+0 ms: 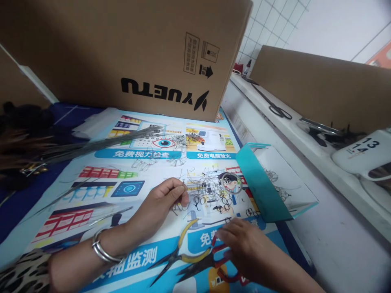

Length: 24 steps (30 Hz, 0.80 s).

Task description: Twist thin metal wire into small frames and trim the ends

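Note:
My left hand is closed in a pinch, with a thin dark wire between thumb and forefinger. Its fingertips are just left of a pile of wire pieces and small black rings. My right hand curls its fingers over the red handles of dark-jawed pliers; part of the handles is hidden beneath it. Beside these lies a pair of yellow-handled pliers, handles spread. A thin black rod lies by the right fingertips. A round clear-centred ring or dish sits at the pile's right side.
A teal-and-white open box with tangled wire stands at the right. Long wire strands stretch over the printed sheet at the left. A large carton rises behind. On the right ledge are black scissors and a white container.

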### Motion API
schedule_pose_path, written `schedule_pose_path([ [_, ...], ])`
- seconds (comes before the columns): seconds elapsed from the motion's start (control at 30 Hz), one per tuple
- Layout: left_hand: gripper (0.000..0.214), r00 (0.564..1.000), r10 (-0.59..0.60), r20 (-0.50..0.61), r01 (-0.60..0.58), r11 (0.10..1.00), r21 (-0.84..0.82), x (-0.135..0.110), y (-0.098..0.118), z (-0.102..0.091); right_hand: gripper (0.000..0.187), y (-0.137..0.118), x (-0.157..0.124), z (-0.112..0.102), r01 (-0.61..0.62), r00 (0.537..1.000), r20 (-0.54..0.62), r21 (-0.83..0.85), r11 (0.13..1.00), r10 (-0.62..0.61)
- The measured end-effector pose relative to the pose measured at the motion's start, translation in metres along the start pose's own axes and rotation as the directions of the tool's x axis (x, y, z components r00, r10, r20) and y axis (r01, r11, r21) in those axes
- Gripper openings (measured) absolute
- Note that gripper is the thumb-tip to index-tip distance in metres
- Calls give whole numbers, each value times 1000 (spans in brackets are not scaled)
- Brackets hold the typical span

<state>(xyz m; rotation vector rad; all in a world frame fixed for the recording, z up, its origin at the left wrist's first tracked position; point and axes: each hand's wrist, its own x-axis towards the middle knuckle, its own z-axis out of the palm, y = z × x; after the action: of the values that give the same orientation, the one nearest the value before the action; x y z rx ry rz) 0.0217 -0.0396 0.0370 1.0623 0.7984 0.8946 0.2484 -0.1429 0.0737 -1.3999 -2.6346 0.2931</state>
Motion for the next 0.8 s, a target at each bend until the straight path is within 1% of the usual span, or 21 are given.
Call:
schedule_pose_path([
  [0.03, 20, 1000, -1, 3, 1, 1000, -11, 0, 0, 0, 32, -6, -7, 1, -7, 995, 102, -36, 999, 11],
  [0.07, 20, 1000, -2, 5, 2, 1000, -23, 0, 0, 1, 39, -11, -12, 3, -24, 985, 167, -72, 997, 36],
  [0.1, 20, 1000, -6, 6, 7, 999, -35, -1, 0, 2, 44, -16, -15, 6, -30, 972, 229, -104, 994, 54],
  [0.13, 20, 1000, -11, 8, 11, 999, -49, -1, 0, 2, 48, -21, -17, 9, -40, 964, 255, -131, 991, 73],
  [0.2, 20, 1000, -16, 11, 17, 997, -80, -3, 1, 3, 51, -27, -17, 15, -48, 958, 270, -162, 986, 92],
  [0.27, 20, 1000, -17, 13, 18, 994, -109, -4, 1, 3, 50, -31, -16, 18, -54, 958, 269, -172, 984, 100],
  [0.33, 20, 1000, -13, 12, 15, 990, -139, -6, 2, 3, 44, -32, -14, 18, -62, 955, 277, -166, 984, 107],
  [0.43, 19, 1000, -8, 2, 8, 984, -176, -7, 4, 2, 29, -31, -14, 13, -68, 943, 315, -123, 990, 104],
  [0.5, 19, 1000, -1, -13, -1, 983, -186, -7, 5, 1, 25, -29, -14, 10, -93, 942, 316, -78, 993, 113],
  [0.63, 18, 999, 15, -40, -23, 981, -194, -7, 8, 0, 41, -23, -17, 9, -179, 945, 283, 27, 984, 164],
  [0.73, 18, 998, 33, -51, -42, 983, -179, -7, 9, -1, 56, -20, -21, 8, -255, 926, 310, 93, 962, 216],
  [0.8, 19, 998, 40, -56, -48, 985, -163, -8, 9, 0, 59, -19, -25, 4, -293, 913, 335, 136, 946, 234],
])
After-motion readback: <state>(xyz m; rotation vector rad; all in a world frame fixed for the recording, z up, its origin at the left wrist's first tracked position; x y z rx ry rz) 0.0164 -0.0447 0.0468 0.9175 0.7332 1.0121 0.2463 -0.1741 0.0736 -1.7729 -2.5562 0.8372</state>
